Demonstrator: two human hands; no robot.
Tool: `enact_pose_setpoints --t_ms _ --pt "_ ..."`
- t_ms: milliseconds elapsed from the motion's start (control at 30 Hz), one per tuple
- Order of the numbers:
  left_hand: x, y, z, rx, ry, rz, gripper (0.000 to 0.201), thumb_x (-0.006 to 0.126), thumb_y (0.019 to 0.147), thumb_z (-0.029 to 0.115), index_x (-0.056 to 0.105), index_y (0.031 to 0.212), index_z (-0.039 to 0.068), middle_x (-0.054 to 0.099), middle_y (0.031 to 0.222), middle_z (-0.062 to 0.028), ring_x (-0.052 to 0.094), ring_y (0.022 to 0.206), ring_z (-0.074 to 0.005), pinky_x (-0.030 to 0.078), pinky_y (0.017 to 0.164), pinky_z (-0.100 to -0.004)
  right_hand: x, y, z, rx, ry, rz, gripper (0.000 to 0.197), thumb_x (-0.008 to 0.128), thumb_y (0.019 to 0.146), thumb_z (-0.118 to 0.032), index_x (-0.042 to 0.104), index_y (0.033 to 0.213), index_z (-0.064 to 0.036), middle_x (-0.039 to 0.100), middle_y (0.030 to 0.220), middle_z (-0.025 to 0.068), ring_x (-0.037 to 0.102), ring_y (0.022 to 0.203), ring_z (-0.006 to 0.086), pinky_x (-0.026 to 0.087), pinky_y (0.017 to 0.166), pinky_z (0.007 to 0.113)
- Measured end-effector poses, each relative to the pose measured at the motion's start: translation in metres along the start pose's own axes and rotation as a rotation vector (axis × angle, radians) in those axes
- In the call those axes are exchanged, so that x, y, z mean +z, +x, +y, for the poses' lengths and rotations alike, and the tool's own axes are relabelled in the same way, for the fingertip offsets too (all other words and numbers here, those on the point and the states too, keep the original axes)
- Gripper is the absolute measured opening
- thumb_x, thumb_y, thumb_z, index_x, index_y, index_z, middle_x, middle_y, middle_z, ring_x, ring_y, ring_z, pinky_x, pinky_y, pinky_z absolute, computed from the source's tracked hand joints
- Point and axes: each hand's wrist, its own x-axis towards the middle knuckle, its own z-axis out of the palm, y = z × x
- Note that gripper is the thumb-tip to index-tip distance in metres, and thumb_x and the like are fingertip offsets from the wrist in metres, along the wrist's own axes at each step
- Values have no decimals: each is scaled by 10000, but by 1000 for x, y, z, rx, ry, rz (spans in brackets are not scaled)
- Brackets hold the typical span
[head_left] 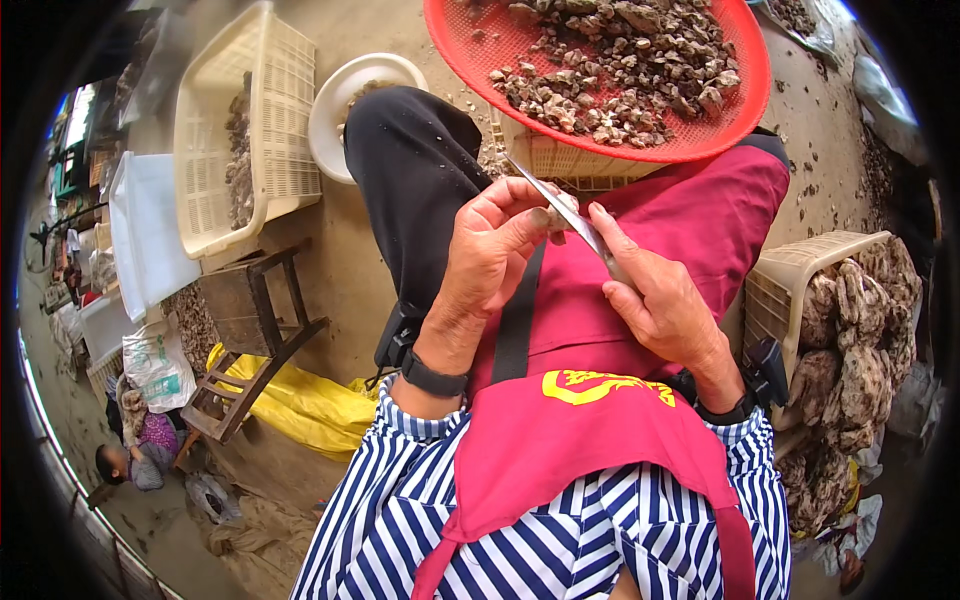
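Note:
My left hand (488,242) pinches a small pale greyish-brown lump (567,203) between thumb and fingers above my lap. My right hand (662,298) is wrapped round the handle of a knife (590,236), its blade slanting up and to the left across the lump. My fingers and the blade hide part of the lump, so its exact kind cannot be made out. Just beyond my hands, a round red mesh basket (745,95) holds many small, rough brown-grey pieces (640,85). It rests over a cream plastic crate (570,160).
A tall cream crate (285,110) and a white basin (326,135) stand at the far left, near a wooden chair (265,335) and yellow sheeting (310,405). At my right, another crate (780,285) is heaped with large brown clumps (845,340). Another person (150,455) is at the lower left.

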Motion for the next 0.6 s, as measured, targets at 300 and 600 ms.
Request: enact_pose_setpoints --t_ms 300,600 --pt "7 -2 -5 -127 -68 -92 171 587 846 -4 572 1013 -38 632 987 -143 620 868 -193 492 796 -321 -7 5 -6 16 28 6 659 554 803 -46 278 1401 -21 570 1060 252 585 875 396 460 747 425" --pt "6 2 -7 51 -96 6 163 592 840 -3 566 1001 -6 558 1153 -203 575 1064 -311 445 966 -410 3 1 0 64 134 20 672 540 804 -61 258 1414 -41 564 1086 253 583 868 407 459 752 421"
